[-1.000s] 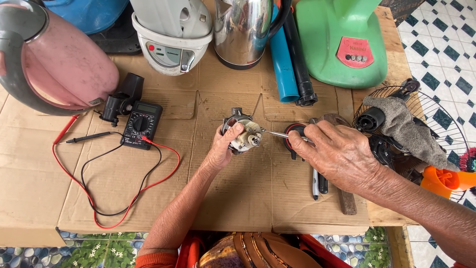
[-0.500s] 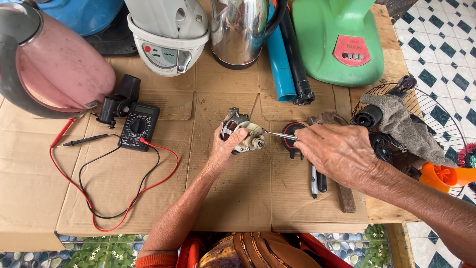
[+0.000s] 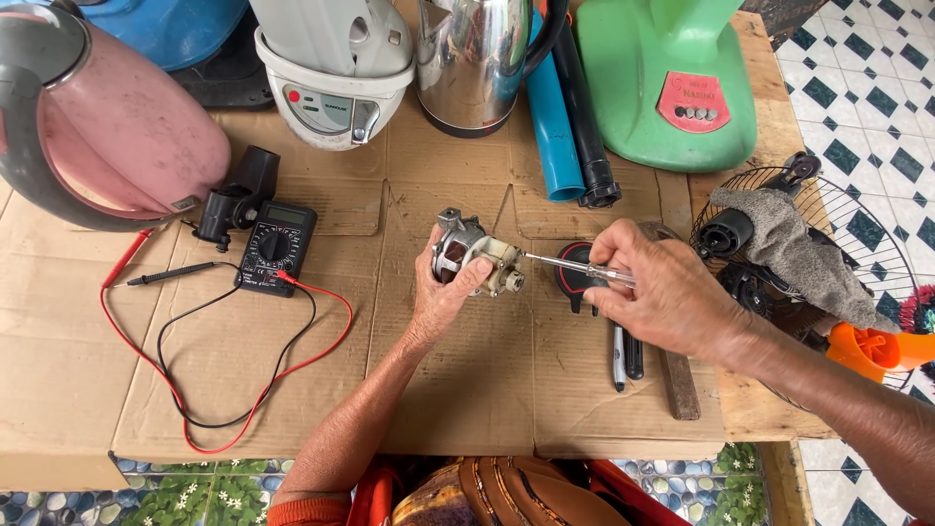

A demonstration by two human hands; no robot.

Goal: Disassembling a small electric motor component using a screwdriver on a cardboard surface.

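Above cardboard: screwdriver (image 3: 575, 266) horizontal, tip toward motor (image 3: 467, 255).

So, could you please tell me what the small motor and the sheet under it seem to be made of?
The small motor, held in the left hand, looks like bare grey metal with a pale, probably plastic end piece: dull shine, cream block. The sheet looks like matte brown cardboard, with creases and flap edges.

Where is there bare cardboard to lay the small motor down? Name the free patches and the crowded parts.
Free: the cardboard below the left hand, between the red lead and the pens; also left of the multimeter leads. Crowded: the back row of kettles and the fan guard side.
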